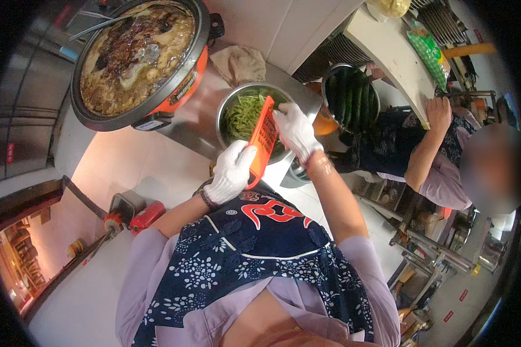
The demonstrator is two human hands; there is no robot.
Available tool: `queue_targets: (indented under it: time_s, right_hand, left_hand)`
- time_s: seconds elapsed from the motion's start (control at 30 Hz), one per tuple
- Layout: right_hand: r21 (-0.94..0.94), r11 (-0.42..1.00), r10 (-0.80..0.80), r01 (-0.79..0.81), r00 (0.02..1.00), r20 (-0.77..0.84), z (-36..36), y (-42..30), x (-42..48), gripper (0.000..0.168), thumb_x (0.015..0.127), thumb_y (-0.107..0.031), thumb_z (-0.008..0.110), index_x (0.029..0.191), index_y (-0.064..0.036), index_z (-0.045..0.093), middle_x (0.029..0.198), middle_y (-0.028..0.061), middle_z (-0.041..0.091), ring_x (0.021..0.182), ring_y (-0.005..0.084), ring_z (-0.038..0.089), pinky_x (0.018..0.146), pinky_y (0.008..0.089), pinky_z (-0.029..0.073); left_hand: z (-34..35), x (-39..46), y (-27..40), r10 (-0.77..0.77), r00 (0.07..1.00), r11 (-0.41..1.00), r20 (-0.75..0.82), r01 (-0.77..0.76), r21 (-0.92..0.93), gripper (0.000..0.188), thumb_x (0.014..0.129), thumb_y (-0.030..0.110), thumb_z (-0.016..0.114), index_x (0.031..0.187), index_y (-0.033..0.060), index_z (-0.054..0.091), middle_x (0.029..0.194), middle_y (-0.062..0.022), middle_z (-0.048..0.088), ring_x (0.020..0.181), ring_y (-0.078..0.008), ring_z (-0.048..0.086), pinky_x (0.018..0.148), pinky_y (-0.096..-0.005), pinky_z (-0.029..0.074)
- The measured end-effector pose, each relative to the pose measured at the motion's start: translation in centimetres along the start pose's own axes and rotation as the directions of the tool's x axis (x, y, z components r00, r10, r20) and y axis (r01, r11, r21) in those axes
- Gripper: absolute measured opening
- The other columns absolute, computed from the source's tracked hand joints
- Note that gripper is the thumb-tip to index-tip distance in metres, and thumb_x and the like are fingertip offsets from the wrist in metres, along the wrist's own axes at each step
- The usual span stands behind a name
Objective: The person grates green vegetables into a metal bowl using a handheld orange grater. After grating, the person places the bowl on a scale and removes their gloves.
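Both hands wear white knitted gloves. My left hand (233, 172) grips the lower end of an orange handheld grater (262, 145), which stands tilted over a round metal bowl (221, 104). Shredded green vegetable (244, 113), likely cucumber, fills much of that bowl. At the grater's upper right face is my right hand (294, 130), its fingers curled against the toothed side. Whatever it may hold is hidden by the glove and the grater. The bowl rests on a steel counter.
A large orange electric pot (134, 65) of dark stew, with metal utensils on its rim, stands at upper left. A crumpled cloth (239, 65) lies behind the bowl. Right of it is a metal bowl of whole cucumbers (351, 97). A co-worker (438, 152) leans at a pale shelf (386, 52).
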State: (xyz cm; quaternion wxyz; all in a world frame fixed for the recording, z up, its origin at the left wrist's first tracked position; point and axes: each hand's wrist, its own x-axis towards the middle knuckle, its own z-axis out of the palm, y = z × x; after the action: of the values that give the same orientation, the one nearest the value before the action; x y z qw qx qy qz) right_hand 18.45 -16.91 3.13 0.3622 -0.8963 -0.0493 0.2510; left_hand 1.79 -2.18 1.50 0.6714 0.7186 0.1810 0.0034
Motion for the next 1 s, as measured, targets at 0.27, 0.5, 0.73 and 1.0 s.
queue_targets:
  time_s: [0.27, 0.5, 0.73, 1.0]
  right_hand:
    - [0.081, 0.996, 0.033, -0.033, 0.999, 0.007, 1.8, 1.3, -1.9, 0.043, 0.102, -0.037, 0.066, 0.128, -0.003, 0.064, 0.104, 0.0257, 0.076, 0.103, 0.0412, 0.075, 0.092, 0.0467, 0.058]
    - [0.555, 0.829, 0.081, -0.069, 0.997, 0.003, -4.5, 1.9, -2.4, 0.035, 0.107, -0.033, 0.064, 0.116, 0.001, 0.066, 0.072, -0.0005, 0.059, 0.049, 0.0098, 0.050, 0.042, 0.0278, 0.041]
    - [0.750, 0.640, 0.225, -0.164, 0.974, 0.021, -4.8, 13.6, -11.4, 0.032, 0.109, -0.035, 0.063, 0.107, -0.003, 0.062, 0.072, 0.0004, 0.057, 0.046, 0.0065, 0.047, 0.038, 0.0229, 0.036]
    - [0.872, 0.427, 0.412, -0.239, 0.910, 0.048, 1.8, 24.2, -15.9, 0.034, 0.109, -0.036, 0.063, 0.112, -0.002, 0.062, 0.071, 0.0021, 0.058, 0.045, 0.0091, 0.048, 0.038, 0.0248, 0.036]
  left_hand:
    - [0.5, 0.1, 0.3, -0.067, 0.997, 0.998, 0.041, 0.067, -0.017, 0.022, 0.110, 0.025, 0.060, 0.110, 0.0031, 0.065, 0.073, -0.0048, 0.057, 0.054, -0.0116, 0.053, 0.052, -0.0312, 0.042]
    - [-0.9, -1.0, 4.2, -0.144, 0.989, 0.984, -0.030, 0.140, -0.108, 0.020, 0.108, 0.023, 0.062, 0.109, 0.0035, 0.068, 0.078, -0.0058, 0.063, 0.056, -0.0123, 0.054, 0.054, -0.0323, 0.044]
    - [-5.2, -1.1, -0.5, 0.235, 0.959, 0.956, -0.155, -0.199, 0.217, 0.025, 0.112, 0.023, 0.053, 0.118, 0.0021, 0.067, 0.084, -0.0018, 0.066, 0.057, -0.0077, 0.053, 0.054, -0.0279, 0.043]
    - [0.7, 1.4, -0.1, -0.159, 0.987, 0.987, 0.017, 0.159, 0.014, 0.023, 0.113, 0.023, 0.054, 0.117, 0.0039, 0.066, 0.084, -0.0038, 0.066, 0.053, -0.0095, 0.053, 0.051, -0.0273, 0.044]
